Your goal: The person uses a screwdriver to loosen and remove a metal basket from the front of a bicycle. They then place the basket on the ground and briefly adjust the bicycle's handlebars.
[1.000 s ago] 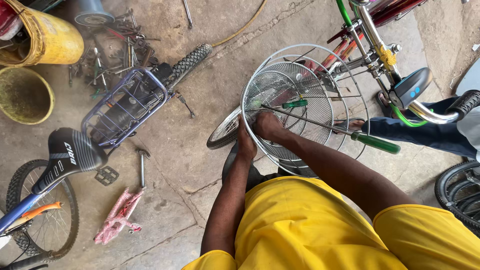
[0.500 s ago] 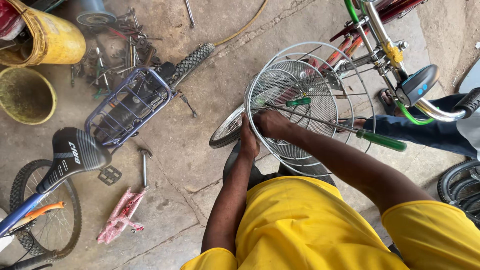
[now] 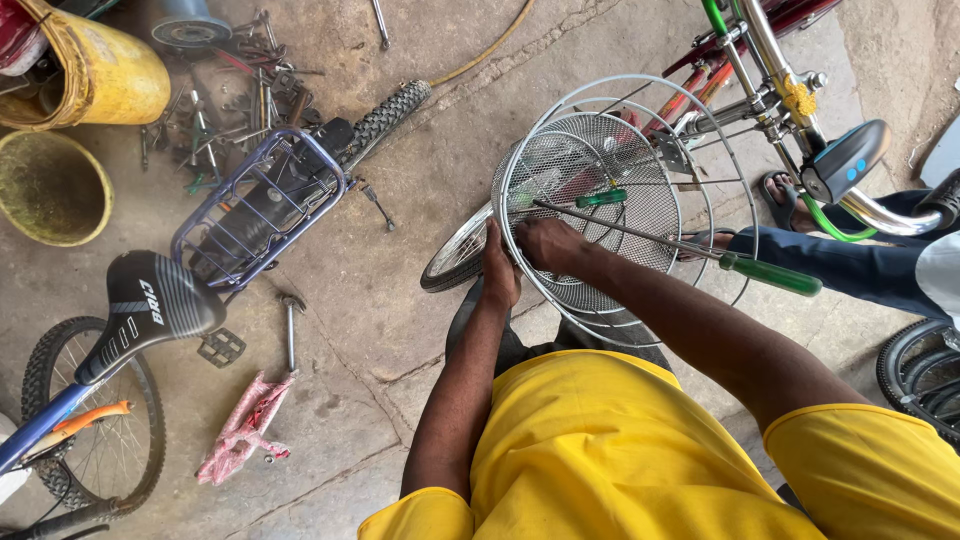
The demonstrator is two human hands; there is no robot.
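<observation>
My left hand (image 3: 499, 272) presses against the outside of a silver wire basket (image 3: 650, 180) mounted at the front of a bicycle (image 3: 775, 85), gripping its near rim. My right hand (image 3: 548, 246) reaches inside the basket, fingers curled against the same wall; what they pinch is hidden. A long screwdriver with a green handle (image 3: 770, 273) lies across the basket rim just beyond my right hand. A second, short green-handled screwdriver (image 3: 600, 197) rests in the mesh. The bicycle's front wheel (image 3: 455, 255) shows below the basket.
Another person's trouser leg (image 3: 830, 250) and sandalled foot (image 3: 775, 190) are at right. A second bicycle with a black saddle (image 3: 150, 305) and purple rack (image 3: 255, 205) lies left. Yellow bucket (image 3: 95, 65), green basin (image 3: 50, 185), scattered tools (image 3: 230, 100), hammer (image 3: 290, 325), pink rag (image 3: 240, 430), tyre (image 3: 915, 375).
Both hands stay at the basket's near wall, almost unmoved. The view has shifted slightly, so the scene sits a little further right and up.
</observation>
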